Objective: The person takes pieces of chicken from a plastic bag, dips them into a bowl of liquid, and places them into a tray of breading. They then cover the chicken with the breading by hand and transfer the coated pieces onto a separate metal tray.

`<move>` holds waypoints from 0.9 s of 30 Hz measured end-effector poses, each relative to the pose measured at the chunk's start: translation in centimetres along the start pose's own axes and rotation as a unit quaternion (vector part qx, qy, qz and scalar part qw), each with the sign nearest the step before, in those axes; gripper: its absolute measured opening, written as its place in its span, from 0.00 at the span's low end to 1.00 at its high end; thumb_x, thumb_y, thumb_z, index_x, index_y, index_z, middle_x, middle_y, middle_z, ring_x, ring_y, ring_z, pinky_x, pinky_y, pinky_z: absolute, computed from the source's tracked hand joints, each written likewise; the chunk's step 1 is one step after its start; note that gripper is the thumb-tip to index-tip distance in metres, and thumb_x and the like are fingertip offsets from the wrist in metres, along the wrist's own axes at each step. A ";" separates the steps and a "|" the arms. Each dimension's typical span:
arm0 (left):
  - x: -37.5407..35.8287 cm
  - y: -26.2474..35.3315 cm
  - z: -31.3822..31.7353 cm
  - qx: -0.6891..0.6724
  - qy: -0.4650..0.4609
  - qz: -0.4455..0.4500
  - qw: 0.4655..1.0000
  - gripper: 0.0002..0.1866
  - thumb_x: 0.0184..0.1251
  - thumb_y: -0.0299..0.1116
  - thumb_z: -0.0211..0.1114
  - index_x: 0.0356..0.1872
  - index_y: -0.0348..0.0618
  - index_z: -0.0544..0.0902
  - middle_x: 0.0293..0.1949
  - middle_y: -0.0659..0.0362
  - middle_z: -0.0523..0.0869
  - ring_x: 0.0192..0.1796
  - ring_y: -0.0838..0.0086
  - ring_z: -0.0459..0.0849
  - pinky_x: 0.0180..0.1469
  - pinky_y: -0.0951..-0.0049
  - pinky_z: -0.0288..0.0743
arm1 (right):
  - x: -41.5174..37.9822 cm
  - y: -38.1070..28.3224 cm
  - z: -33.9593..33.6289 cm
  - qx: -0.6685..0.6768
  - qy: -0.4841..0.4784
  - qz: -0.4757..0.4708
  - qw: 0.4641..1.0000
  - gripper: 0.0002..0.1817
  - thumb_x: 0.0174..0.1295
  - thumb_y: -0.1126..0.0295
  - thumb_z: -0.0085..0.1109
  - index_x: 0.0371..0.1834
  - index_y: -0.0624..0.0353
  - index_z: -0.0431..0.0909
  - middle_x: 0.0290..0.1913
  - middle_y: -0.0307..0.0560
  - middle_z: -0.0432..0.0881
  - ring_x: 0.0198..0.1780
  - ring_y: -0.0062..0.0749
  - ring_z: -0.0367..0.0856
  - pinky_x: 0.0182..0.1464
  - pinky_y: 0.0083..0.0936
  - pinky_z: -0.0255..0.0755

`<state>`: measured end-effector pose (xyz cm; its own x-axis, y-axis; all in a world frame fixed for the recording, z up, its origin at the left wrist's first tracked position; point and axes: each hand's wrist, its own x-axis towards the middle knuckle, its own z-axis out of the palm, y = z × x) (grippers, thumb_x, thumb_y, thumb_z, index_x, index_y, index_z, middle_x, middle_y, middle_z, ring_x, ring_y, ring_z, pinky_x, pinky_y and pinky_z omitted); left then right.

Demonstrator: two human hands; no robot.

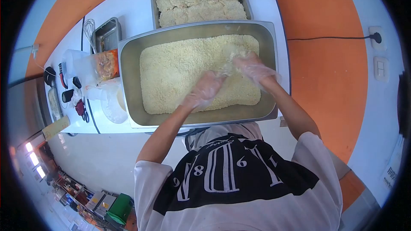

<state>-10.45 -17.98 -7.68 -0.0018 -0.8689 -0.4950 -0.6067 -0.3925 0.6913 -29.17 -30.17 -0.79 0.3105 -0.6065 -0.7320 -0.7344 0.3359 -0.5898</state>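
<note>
A deep metal pan (128, 98) holds a thick layer of pale yellow crumbs (167, 72). My left hand (205, 87), in a clear plastic glove, is over the middle of the crumbs, blurred by motion. Close to its right, my right hand (250, 65), gloved the same way, is above the crumbs near the pan's right side. Between the two hands is a blurred, crumb-coloured patch, too smeared to tell whether it is a held piece or loose crumbs. The fingers of both hands are smeared.
Behind the pan, a metal tray (155, 6) holds several crumb-coated pieces. To the left are a whisk (90, 34), a small metal tray (108, 36), a bag of orange-red food (107, 65), plastic bags and a red-handled tool (62, 75). A cable (329, 38) runs to the wall socket.
</note>
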 end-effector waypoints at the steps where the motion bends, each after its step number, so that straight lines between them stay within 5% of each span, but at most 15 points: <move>1: 0.7 -1.1 1.2 0.097 -0.040 0.107 0.989 0.29 0.81 0.52 0.60 0.49 0.27 0.85 0.39 0.40 0.90 0.44 0.43 0.89 0.55 0.49 0.79 | -0.1 0.3 -0.3 0.017 0.027 -0.029 0.999 0.29 0.71 0.48 0.60 0.60 0.63 0.86 0.47 0.58 0.91 0.50 0.47 0.89 0.59 0.45 0.80; 2: 0.2 -1.2 1.1 0.097 -0.040 0.107 0.989 0.29 0.81 0.52 0.60 0.49 0.27 0.85 0.39 0.40 0.90 0.44 0.43 0.89 0.55 0.49 0.79 | 0.3 0.8 -0.1 0.017 0.026 -0.029 0.999 0.29 0.71 0.48 0.60 0.60 0.63 0.86 0.47 0.58 0.91 0.50 0.47 0.89 0.59 0.45 0.80; 4: -1.2 -1.8 0.1 0.053 0.068 0.224 0.971 0.19 0.79 0.39 0.62 0.62 0.38 0.82 0.66 0.41 0.81 0.71 0.47 0.80 0.72 0.48 0.75 | 1.3 2.3 0.6 -0.070 0.113 0.014 0.991 0.31 0.73 0.45 0.55 0.65 0.60 0.84 0.54 0.61 0.89 0.57 0.50 0.88 0.64 0.44 0.77; 8: -2.1 -3.4 -4.7 0.126 0.087 0.260 0.953 0.30 0.79 0.50 0.66 0.74 0.47 0.78 0.79 0.41 0.68 0.83 0.44 0.63 0.83 0.42 0.60 | 0.8 2.4 0.4 -0.078 -0.021 -0.103 0.991 0.29 0.76 0.46 0.58 0.53 0.67 0.85 0.50 0.54 0.86 0.55 0.35 0.83 0.60 0.34 0.75; 10: -3.4 -3.2 -7.1 0.343 0.147 0.092 0.923 0.46 0.72 0.65 0.69 0.85 0.56 0.68 0.87 0.43 0.58 0.87 0.37 0.52 0.85 0.28 0.45 | 0.8 1.2 0.2 -0.046 -0.067 -0.095 0.992 0.27 0.78 0.50 0.57 0.60 0.68 0.84 0.56 0.56 0.88 0.57 0.38 0.85 0.63 0.35 0.76; 11: -3.4 -3.5 -6.8 0.346 0.147 0.091 0.922 0.46 0.72 0.65 0.69 0.85 0.56 0.68 0.87 0.43 0.58 0.87 0.37 0.52 0.85 0.28 0.45 | 1.9 2.9 0.3 -0.044 -0.069 -0.096 0.992 0.27 0.78 0.50 0.57 0.60 0.68 0.84 0.56 0.56 0.88 0.57 0.38 0.85 0.63 0.35 0.76; 13: -2.8 -4.3 -5.5 0.332 0.167 -0.026 0.928 0.56 0.64 0.77 0.67 0.88 0.60 0.64 0.89 0.44 0.54 0.88 0.32 0.48 0.81 0.16 0.34 | 4.4 5.6 0.2 -0.217 0.098 -0.422 0.875 0.24 0.77 0.58 0.61 0.65 0.67 0.83 0.59 0.57 0.89 0.54 0.39 0.89 0.60 0.32 0.80; 14: -2.4 -4.4 -4.5 0.334 0.172 -0.032 0.926 0.56 0.64 0.77 0.67 0.88 0.60 0.64 0.89 0.44 0.54 0.88 0.32 0.48 0.81 0.16 0.34 | 4.6 5.6 -0.2 -0.216 0.093 -0.428 0.872 0.24 0.77 0.58 0.61 0.65 0.67 0.83 0.59 0.57 0.89 0.54 0.39 0.89 0.60 0.32 0.80; 16: -1.8 -3.3 -1.6 0.306 0.192 0.061 0.931 0.60 0.57 0.82 0.67 0.88 0.62 0.63 0.90 0.45 0.50 0.87 0.29 0.46 0.80 0.15 0.33 | 0.7 1.7 -1.2 -0.100 0.039 -0.219 0.970 0.23 0.73 0.66 0.65 0.67 0.67 0.83 0.58 0.57 0.90 0.47 0.40 0.91 0.55 0.32 0.83; 19: -0.2 -0.5 1.9 0.339 0.070 0.231 0.909 0.56 0.58 0.81 0.66 0.87 0.71 0.65 0.91 0.53 0.52 0.89 0.35 0.45 0.83 0.19 0.33 | 0.6 1.9 -0.8 0.024 0.027 -0.131 0.991 0.21 0.73 0.69 0.65 0.66 0.68 0.83 0.56 0.58 0.90 0.47 0.37 0.91 0.50 0.32 0.85; 20: 0.4 -0.5 2.7 0.349 0.028 0.296 0.889 0.54 0.58 0.81 0.67 0.86 0.74 0.66 0.91 0.56 0.53 0.89 0.37 0.44 0.84 0.20 0.34 | 0.9 3.0 -0.5 0.022 0.015 -0.142 0.989 0.21 0.73 0.69 0.65 0.66 0.68 0.83 0.56 0.58 0.90 0.47 0.37 0.91 0.50 0.32 0.85; 22: 0.3 -0.7 1.8 0.348 -0.006 0.299 0.888 0.53 0.60 0.79 0.67 0.86 0.72 0.67 0.91 0.57 0.51 0.90 0.38 0.42 0.84 0.21 0.32 | 1.3 4.7 0.5 -0.116 0.235 -0.433 0.863 0.17 0.76 0.71 0.63 0.64 0.68 0.84 0.47 0.52 0.92 0.37 0.32 0.90 0.41 0.28 0.85; 23: 0.4 -0.7 1.4 0.340 -0.049 0.314 0.885 0.52 0.61 0.78 0.67 0.86 0.69 0.68 0.92 0.58 0.49 0.91 0.40 0.39 0.85 0.22 0.31 | 0.6 5.0 0.5 -0.113 0.232 -0.439 0.861 0.17 0.76 0.71 0.63 0.64 0.68 0.84 0.47 0.52 0.92 0.37 0.32 0.90 0.41 0.28 0.85; 25: -0.6 -1.8 -3.1 0.359 -0.023 0.281 0.890 0.52 0.62 0.79 0.65 0.85 0.69 0.69 0.92 0.58 0.49 0.91 0.41 0.39 0.85 0.23 0.33 | -2.6 2.8 -0.2 0.103 0.113 -0.136 0.979 0.22 0.72 0.78 0.59 0.69 0.67 0.81 0.56 0.59 0.90 0.53 0.41 0.91 0.54 0.33 0.86; 27: -2.6 -5.2 -6.9 0.398 0.055 0.201 0.893 0.53 0.63 0.79 0.63 0.86 0.66 0.67 0.91 0.53 0.48 0.91 0.42 0.39 0.86 0.25 0.35 | -3.4 2.3 -0.3 0.108 0.079 -0.096 0.986 0.22 0.73 0.77 0.58 0.70 0.67 0.81 0.61 0.61 0.88 0.59 0.44 0.89 0.61 0.35 0.83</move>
<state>-1.84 -15.81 -6.35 -0.2953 -0.9329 -0.2063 -0.9478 0.2589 0.1863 -32.13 -27.54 0.44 0.3207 -0.7728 -0.5477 -0.5203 0.3394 -0.7836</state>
